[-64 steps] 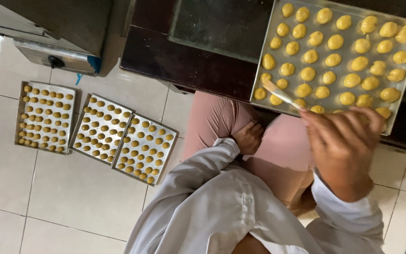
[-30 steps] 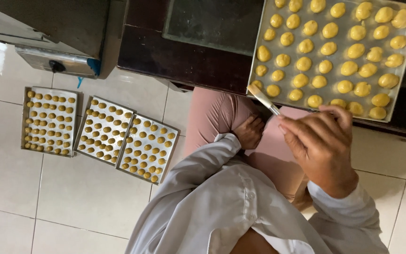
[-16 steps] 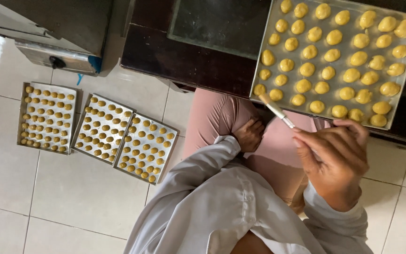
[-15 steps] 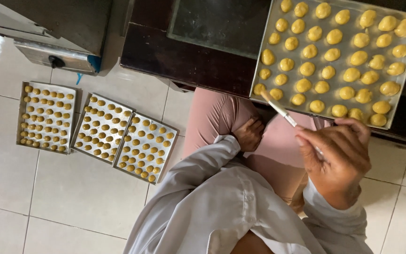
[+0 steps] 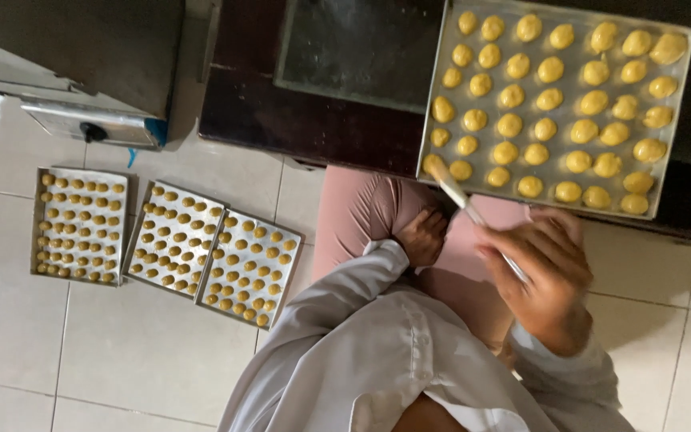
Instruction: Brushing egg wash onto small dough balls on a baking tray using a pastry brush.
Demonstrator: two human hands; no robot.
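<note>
The right hand [image 5: 541, 276] grips a thin brush [image 5: 465, 206], fingers curled around its handle, with the pale bristle tip resting at the near left corner of a baking tray [image 5: 433, 72] that sits on a dark tabletop [image 5: 321, 128]. The tray holds rows of round yellow dough balls [image 5: 549, 100]. The left hand [image 5: 423, 237] rests closed in a loose fist on the person's lap, on the pink trousers [image 5: 357, 216], holding nothing. On the tiled floor [image 5: 145, 360] to the left lie three more trays [image 5: 171, 238] of small yellow pieces, side by side, just below a metal oven [image 5: 93, 124].
</note>
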